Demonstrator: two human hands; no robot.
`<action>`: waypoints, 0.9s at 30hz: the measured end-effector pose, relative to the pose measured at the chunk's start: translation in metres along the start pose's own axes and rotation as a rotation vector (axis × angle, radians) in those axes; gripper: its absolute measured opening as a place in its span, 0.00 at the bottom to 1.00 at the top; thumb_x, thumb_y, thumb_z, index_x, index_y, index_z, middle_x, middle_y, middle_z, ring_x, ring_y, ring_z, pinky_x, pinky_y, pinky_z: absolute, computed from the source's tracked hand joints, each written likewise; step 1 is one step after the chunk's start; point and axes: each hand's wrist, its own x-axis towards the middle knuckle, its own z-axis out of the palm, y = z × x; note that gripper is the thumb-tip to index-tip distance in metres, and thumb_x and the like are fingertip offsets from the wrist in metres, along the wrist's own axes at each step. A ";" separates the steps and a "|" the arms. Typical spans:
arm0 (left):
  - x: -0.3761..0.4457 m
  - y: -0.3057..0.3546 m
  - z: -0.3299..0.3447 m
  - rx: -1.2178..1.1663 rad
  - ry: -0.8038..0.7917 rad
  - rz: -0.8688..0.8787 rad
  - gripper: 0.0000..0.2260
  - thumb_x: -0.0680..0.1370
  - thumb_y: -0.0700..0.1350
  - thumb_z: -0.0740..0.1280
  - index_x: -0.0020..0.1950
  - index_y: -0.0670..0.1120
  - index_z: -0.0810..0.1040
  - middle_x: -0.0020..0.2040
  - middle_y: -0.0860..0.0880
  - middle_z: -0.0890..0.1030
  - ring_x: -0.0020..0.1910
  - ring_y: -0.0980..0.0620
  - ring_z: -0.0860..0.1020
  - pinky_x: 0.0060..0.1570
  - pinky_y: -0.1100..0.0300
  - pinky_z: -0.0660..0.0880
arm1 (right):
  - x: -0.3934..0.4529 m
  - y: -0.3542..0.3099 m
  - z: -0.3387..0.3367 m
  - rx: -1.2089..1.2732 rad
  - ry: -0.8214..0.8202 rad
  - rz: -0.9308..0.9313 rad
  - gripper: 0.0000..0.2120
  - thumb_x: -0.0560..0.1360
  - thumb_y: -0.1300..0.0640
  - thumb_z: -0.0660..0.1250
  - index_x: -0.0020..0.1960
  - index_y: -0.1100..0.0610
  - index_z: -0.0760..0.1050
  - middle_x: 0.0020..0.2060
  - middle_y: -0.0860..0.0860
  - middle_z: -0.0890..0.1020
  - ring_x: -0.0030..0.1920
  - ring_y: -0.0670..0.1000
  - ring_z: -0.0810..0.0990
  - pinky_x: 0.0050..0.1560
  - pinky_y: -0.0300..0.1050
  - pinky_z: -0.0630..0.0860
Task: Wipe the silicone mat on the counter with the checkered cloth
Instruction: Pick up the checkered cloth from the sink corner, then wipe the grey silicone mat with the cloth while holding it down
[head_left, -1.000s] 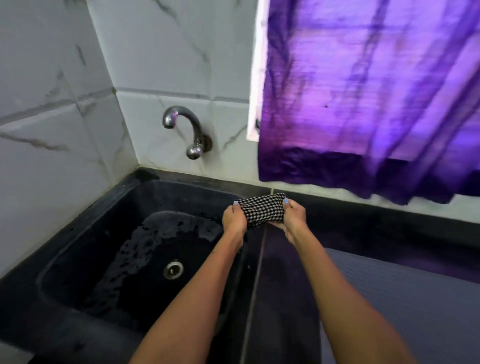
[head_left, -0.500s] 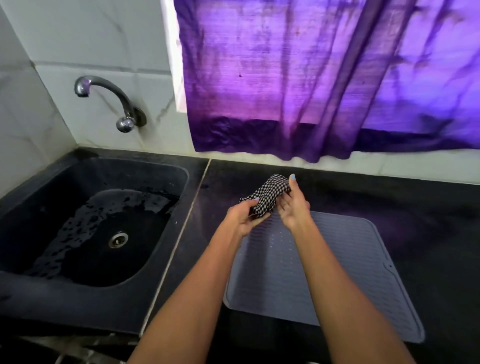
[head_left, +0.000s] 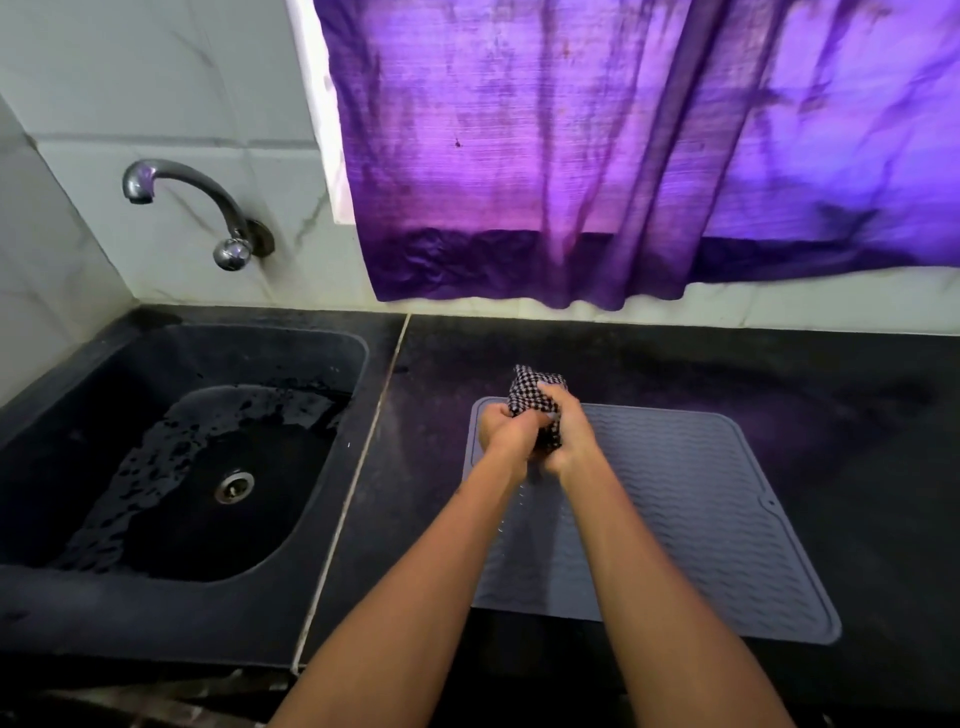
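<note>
Fingers (head_left: 551, 399) of both hands are curled tight around the bunched checkered cloth (head_left: 529, 396), left hand (head_left: 503, 432) and right hand (head_left: 570, 435) pressed together over the far left corner of the silicone mat (head_left: 691, 519). That grey ribbed mat lies flat on the black counter (head_left: 857, 426). Left of the mat sits a dark wet sink (head_left: 171, 467), with a chrome tap (head_left: 208, 208) on the tiled wall beyond it. Behind the mat hangs a purple curtain (head_left: 623, 156)

I am seeing a black-and-white checkered cloth (head_left: 535, 397), a ridged grey mat (head_left: 701, 519), a black surface (head_left: 831, 415) and a purple curtain (head_left: 623, 145).
</note>
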 end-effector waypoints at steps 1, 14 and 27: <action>0.000 -0.002 0.000 0.047 0.013 0.025 0.12 0.69 0.32 0.71 0.36 0.45 0.70 0.40 0.43 0.79 0.42 0.45 0.79 0.44 0.48 0.81 | 0.000 0.002 0.002 -0.042 0.025 -0.008 0.15 0.72 0.51 0.67 0.49 0.63 0.77 0.40 0.57 0.81 0.40 0.55 0.79 0.39 0.46 0.76; 0.020 -0.041 -0.062 0.540 0.167 0.282 0.05 0.77 0.42 0.61 0.52 0.44 0.71 0.50 0.45 0.79 0.50 0.44 0.77 0.47 0.55 0.72 | 0.014 0.014 -0.009 -1.055 0.473 -0.771 0.33 0.77 0.65 0.59 0.77 0.54 0.46 0.66 0.61 0.72 0.63 0.60 0.73 0.64 0.52 0.70; 0.079 -0.061 -0.110 1.533 -0.267 0.764 0.26 0.81 0.50 0.43 0.77 0.42 0.45 0.78 0.47 0.47 0.77 0.52 0.43 0.74 0.55 0.38 | 0.022 0.074 -0.012 -1.947 0.127 -0.747 0.31 0.78 0.64 0.53 0.77 0.57 0.43 0.77 0.54 0.48 0.77 0.51 0.50 0.75 0.43 0.48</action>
